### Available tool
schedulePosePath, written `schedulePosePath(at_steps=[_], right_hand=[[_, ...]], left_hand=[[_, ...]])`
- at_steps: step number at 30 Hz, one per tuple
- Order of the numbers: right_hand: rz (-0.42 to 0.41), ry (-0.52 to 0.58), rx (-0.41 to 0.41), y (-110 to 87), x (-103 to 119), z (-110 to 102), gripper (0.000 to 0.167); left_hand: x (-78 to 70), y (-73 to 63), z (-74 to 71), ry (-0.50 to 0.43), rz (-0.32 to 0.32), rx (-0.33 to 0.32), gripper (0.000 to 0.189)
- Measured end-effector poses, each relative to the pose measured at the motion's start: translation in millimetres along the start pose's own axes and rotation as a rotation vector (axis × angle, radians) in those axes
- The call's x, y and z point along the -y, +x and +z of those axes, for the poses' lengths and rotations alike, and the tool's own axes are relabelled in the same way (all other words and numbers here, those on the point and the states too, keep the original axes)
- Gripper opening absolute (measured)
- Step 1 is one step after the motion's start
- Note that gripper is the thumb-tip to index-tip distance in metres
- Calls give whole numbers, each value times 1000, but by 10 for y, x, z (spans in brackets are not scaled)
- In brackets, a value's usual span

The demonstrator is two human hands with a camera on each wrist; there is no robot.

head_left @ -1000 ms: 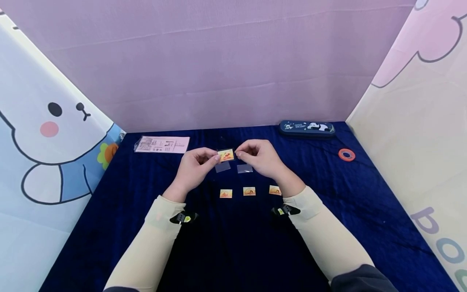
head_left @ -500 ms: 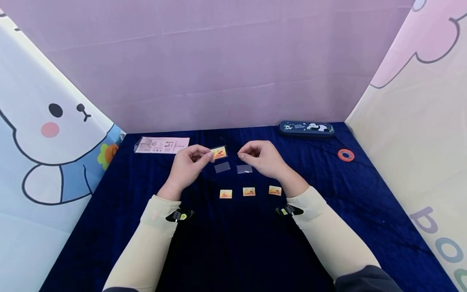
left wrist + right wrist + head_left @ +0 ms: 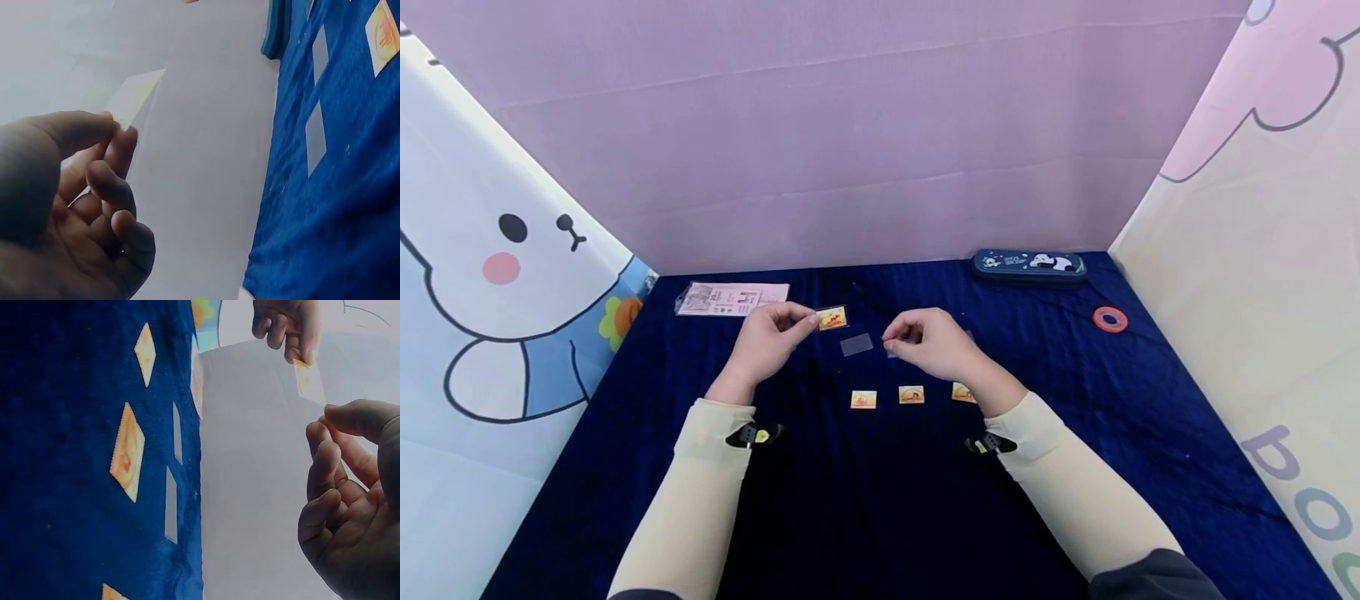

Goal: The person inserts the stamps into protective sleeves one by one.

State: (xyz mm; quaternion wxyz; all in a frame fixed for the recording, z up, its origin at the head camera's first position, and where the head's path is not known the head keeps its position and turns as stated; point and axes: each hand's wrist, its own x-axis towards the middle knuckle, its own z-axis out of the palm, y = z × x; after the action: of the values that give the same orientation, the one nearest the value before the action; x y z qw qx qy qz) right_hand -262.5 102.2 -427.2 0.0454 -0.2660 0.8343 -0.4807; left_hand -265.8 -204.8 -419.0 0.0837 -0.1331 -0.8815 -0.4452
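Note:
My left hand (image 3: 775,333) pinches a sleeved stamp (image 3: 832,318) between thumb and forefinger, above the dark blue cloth. The stamp is yellow and orange, inside a clear sleeve with a dark outline. In the left wrist view this stamp (image 3: 139,94) appears pale and tilted. My right hand (image 3: 934,342) is apart from it, fingers curled, thumb and forefinger tips together; nothing shows between them in the right wrist view. Below that hand lies a clear sleeve (image 3: 891,353), partly hidden, and left of it another clear sleeve (image 3: 856,344).
Three loose stamps lie in a row nearer me: a left stamp (image 3: 863,400), a middle stamp (image 3: 912,395) and a right stamp (image 3: 962,392), partly covered by my wrist. Behind are a pink packet (image 3: 730,300), a navy panda case (image 3: 1030,263) and an orange ring (image 3: 1110,319).
My left hand has moved left with the sleeved stamp, away from my right hand. My right hand has come slightly toward me and now covers part of the right-hand sleeve.

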Motion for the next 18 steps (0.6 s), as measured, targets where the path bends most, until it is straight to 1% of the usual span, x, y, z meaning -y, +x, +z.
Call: schedulePosePath(at_steps=[3,6,10,13,18], right_hand=[[13,-33,28,6,-41,41,7],[36,-66,60,3,-60,73,8],[69,-116,130,-7,-62,116,12],[88,-138,176,-19,-58,151,17],[123,-141,211,-20,-83,225,21]], left_hand=[[38,2,-37,39,-16,21,16],[108,8,-65,56,-35,21,16],[231,21,-98,64,-73,20,17],[313,28,-110,61,-110,38,19],[438,36,-118,56,-155,75,21]])
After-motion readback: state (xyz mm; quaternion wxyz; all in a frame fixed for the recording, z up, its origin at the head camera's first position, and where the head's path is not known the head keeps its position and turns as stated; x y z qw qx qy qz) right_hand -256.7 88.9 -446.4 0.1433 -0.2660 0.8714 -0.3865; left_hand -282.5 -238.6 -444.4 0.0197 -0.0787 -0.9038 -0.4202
